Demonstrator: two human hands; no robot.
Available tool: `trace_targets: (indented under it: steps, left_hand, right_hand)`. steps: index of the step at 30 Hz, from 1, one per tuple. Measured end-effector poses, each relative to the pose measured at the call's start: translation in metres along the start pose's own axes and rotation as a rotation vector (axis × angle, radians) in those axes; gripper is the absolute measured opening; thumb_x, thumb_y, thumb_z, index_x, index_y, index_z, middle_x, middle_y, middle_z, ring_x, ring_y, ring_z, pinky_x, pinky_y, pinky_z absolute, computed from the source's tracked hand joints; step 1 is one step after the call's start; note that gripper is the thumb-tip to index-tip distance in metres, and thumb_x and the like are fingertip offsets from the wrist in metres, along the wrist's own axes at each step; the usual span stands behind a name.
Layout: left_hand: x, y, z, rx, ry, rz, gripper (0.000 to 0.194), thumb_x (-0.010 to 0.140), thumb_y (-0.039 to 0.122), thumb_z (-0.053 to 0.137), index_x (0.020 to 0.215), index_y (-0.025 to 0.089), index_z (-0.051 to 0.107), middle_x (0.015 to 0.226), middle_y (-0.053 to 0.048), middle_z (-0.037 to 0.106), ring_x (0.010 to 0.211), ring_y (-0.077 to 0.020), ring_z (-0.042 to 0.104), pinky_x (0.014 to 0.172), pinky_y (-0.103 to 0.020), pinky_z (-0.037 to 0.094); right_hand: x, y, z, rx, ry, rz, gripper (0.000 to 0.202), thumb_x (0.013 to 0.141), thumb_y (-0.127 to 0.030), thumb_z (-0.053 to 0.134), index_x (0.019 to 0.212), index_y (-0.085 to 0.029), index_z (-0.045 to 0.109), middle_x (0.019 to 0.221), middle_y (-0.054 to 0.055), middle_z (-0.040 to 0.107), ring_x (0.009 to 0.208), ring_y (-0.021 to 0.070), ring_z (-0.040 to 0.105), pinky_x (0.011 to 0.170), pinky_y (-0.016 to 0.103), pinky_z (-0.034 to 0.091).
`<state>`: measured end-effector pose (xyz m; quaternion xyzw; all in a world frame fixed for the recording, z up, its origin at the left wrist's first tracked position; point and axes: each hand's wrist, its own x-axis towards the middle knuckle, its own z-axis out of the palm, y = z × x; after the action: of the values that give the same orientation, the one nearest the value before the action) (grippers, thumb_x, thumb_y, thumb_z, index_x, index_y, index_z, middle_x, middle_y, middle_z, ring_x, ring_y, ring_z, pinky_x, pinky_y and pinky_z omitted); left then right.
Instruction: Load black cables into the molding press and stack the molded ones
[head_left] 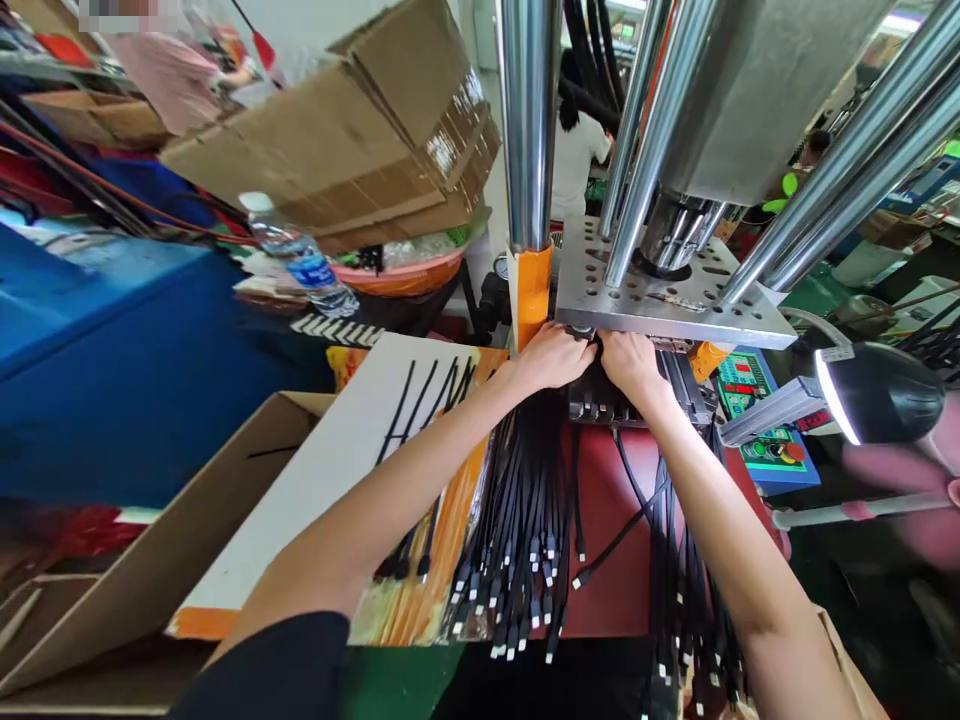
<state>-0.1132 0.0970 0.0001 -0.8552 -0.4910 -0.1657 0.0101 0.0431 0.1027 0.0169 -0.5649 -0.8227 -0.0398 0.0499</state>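
Note:
Both arms reach forward to a press with a drilled steel plate (675, 290). My left hand (556, 356) is closed at the plate's front edge, over the dark lower fixture (604, 408). Close beside it, my right hand (631, 362) is also closed, its fingertips under the plate edge. What either hand holds is hidden. Black cables with pale connector ends (525, 530) hang in a thick bundle below my left hand. More cables (682, 590) hang under my right forearm, and a few lie on the red surface (607, 600).
A white board (300, 480) with several black cables lies left, beside an open cardboard box (157, 530). Behind are a water bottle (300, 255) and large carton (337, 150). Right are a control panel (772, 420), black lamp (881, 392) and pink fan (915, 490). Steel columns rise above.

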Motion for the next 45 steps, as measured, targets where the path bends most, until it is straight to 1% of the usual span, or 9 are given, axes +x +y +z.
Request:
trace_targets:
  steps: [5,8,10,13,16,20,28,37,45]
  left_hand:
    - [-0.009,0.006,-0.005,-0.027,0.034,-0.057,0.037,0.11,0.02,0.039,0.134,0.004,0.063,0.138,-0.024,0.069,0.13,-0.0308,0.066,0.112,-0.044,0.051]
    - [-0.075,0.032,-0.01,-0.041,0.153,-0.181,0.031,0.111,0.028,0.043,0.125,0.011,0.065,0.13,-0.019,0.071,0.121,-0.0297,0.069,0.103,-0.041,0.055]
    - [-0.13,0.053,-0.013,-0.017,0.05,-0.251,0.035,0.11,0.044,0.048,0.102,0.017,0.069,0.102,-0.012,0.075,0.094,-0.0285,0.074,0.085,-0.04,0.057]
    - [-0.189,0.077,-0.01,0.07,-0.176,-0.343,0.037,0.103,0.05,0.06,0.085,0.018,0.067,0.086,-0.013,0.073,0.084,-0.0316,0.073,0.073,-0.04,0.054]
    - [-0.204,0.082,-0.005,-0.015,-0.278,-0.377,0.032,0.103,0.032,0.056,0.074,0.02,0.063,0.082,-0.01,0.074,0.079,-0.0269,0.071,0.07,-0.035,0.049]
    - [-0.194,0.072,-0.006,-0.273,-0.285,-0.503,0.038,0.1,0.035,0.055,0.065,0.022,0.059,0.067,-0.003,0.069,0.066,-0.021,0.065,0.062,-0.031,0.04]
    - [-0.203,0.06,-0.031,-0.618,-0.212,-0.606,0.023,0.086,0.035,0.063,0.068,0.02,0.061,0.064,0.001,0.063,0.06,-0.015,0.058,0.059,-0.026,0.042]
    - [-0.216,0.143,-0.036,-1.44,-0.366,-0.612,0.057,0.09,0.072,0.069,0.082,0.016,0.074,0.065,0.001,0.057,0.045,-0.0104,0.056,0.041,-0.022,0.04]
    - [-0.239,0.175,-0.025,-1.298,-0.427,-0.42,0.05,0.099,0.057,0.066,0.066,0.019,0.069,0.065,-0.001,0.059,0.052,-0.0118,0.055,0.049,-0.025,0.042]
  right_hand:
    - [-0.009,0.005,-0.011,0.075,0.025,-0.03,0.051,0.101,-0.009,0.037,0.145,-0.011,0.062,0.14,0.023,0.067,0.129,0.0336,0.063,0.105,0.043,0.05]
    - [-0.09,0.016,-0.008,0.193,0.212,-0.003,0.044,0.103,-0.015,0.041,0.143,-0.011,0.057,0.134,0.022,0.067,0.118,0.0309,0.067,0.098,0.04,0.052]
    - [-0.167,0.021,0.004,0.216,0.255,0.153,0.034,0.108,-0.036,0.044,0.13,-0.015,0.06,0.117,0.018,0.07,0.097,0.0299,0.07,0.08,0.039,0.053]
    - [-0.269,0.019,0.035,0.107,0.034,0.299,0.035,0.106,-0.055,0.05,0.1,-0.022,0.059,0.092,0.01,0.066,0.073,0.0289,0.066,0.06,0.038,0.045]
    - [-0.314,0.013,0.062,0.101,-0.023,0.338,0.031,0.108,-0.048,0.046,0.089,-0.024,0.054,0.088,0.01,0.063,0.081,0.0308,0.067,0.064,0.038,0.044]
    - [-0.311,0.015,0.067,0.32,0.062,0.32,0.032,0.109,-0.041,0.043,0.082,-0.026,0.052,0.082,0.007,0.063,0.078,0.0269,0.065,0.069,0.037,0.045]
    - [-0.305,0.02,0.02,0.94,0.173,0.528,0.039,0.102,-0.06,0.056,0.081,-0.027,0.057,0.065,-0.001,0.054,0.056,0.0203,0.054,0.055,0.033,0.044]
    - [-0.314,-0.055,-0.004,1.286,-0.029,0.153,0.029,0.105,-0.042,0.057,0.08,-0.027,0.055,0.068,-0.002,0.059,0.059,0.0169,0.055,0.057,0.03,0.045]
    - [-0.308,-0.039,-0.006,1.531,-0.184,0.186,0.022,0.096,-0.047,0.072,0.097,-0.026,0.077,0.085,0.001,0.069,0.073,0.017,0.06,0.067,0.029,0.048]
